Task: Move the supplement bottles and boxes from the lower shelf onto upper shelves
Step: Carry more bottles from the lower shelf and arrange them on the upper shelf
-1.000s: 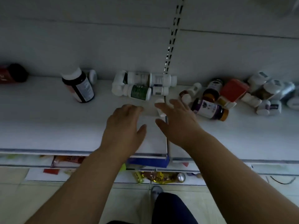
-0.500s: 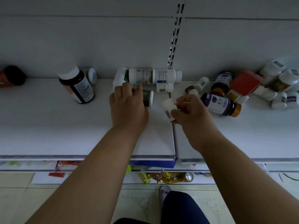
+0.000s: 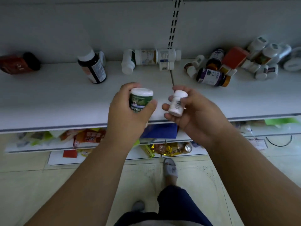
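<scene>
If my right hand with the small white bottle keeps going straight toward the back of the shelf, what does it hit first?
Probably the small white barcode bottle lying by the back wall; the right hand has bare shelf before it. Depth is uncertain.

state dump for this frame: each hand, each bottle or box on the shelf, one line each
left hand: grips green-label bottle, lifted off shelf
right hand: grips small white bottle, lifted
dark bottle with white cap: upright on shelf
white bottles at back: lying on their sides
purple-label bottle: on its side
red box: resting on the pile at right
dark red box: lying at far left
</scene>
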